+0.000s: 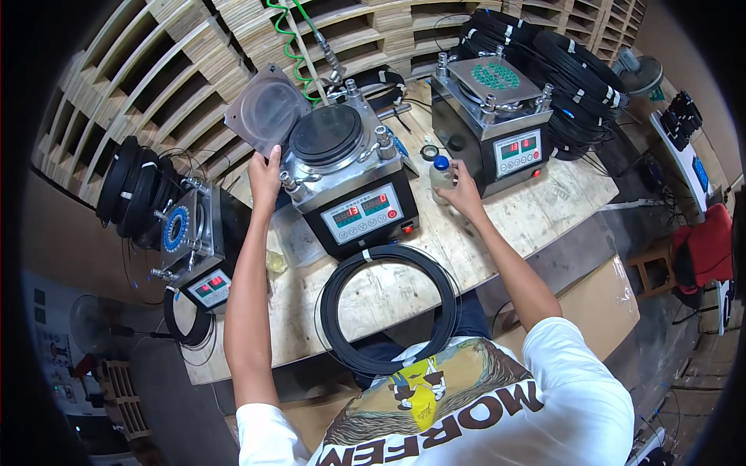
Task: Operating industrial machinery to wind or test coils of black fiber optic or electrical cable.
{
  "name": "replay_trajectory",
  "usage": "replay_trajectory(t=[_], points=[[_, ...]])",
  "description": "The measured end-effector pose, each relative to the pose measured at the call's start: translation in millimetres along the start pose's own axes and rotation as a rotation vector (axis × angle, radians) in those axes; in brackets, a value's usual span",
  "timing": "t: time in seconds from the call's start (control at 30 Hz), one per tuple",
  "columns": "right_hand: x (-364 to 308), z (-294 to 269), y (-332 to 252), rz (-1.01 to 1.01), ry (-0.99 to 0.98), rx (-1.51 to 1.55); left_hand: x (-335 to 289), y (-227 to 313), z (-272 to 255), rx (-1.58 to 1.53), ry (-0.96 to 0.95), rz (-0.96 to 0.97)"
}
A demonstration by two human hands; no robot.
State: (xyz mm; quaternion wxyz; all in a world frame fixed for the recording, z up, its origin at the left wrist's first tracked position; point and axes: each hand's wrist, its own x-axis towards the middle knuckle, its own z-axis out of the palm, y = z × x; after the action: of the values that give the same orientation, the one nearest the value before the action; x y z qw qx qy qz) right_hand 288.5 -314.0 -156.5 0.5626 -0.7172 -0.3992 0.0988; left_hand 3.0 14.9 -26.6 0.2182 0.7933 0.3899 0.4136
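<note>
My left hand [266, 179] grips the lower corner of a square metal plate [249, 105]. The plate is tilted up at the left of the middle machine [322, 213], a metal-topped box with a lit display. On top of that machine a round black disc [326, 130] lies uncovered. My right hand [460, 190] is closed round a small clear bottle [440, 183] with a blue cap, between the middle and right machines. A coil of thin black cable [334, 311] rests at the table's front edge, against my lap.
A second machine [493, 167] stands at the right, bearing a plate with green parts. Another [221, 256] sits at the left, with a blue ring on top. Coiled black cables [559, 78] are piled behind. Stacked pallets [171, 78] line the back, and a green spiral hose [287, 39] hangs there.
</note>
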Motion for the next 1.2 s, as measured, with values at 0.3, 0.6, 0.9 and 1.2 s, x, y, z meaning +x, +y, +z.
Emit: replay_trajectory(t=[0.3,0.6,0.9,1.2], points=[[4.8,-6.7,-20.2,-0.234,0.097,-0.022,-9.8,11.0,-3.3,-0.078,0.047,0.053],[177.4,65.7,-280.3,-0.490,-0.263,0.189,-7.0,8.7,-5.6,-0.026,0.118,0.060],[250.9,196.8,-379.7,-0.206,-0.697,-0.439,2.7,19.6,-20.4,-0.304,-0.119,0.004],[239.9,105.4,-328.9,-0.026,-0.704,0.177,2.1,74.8,-58.7,-0.121,-0.072,0.155]])
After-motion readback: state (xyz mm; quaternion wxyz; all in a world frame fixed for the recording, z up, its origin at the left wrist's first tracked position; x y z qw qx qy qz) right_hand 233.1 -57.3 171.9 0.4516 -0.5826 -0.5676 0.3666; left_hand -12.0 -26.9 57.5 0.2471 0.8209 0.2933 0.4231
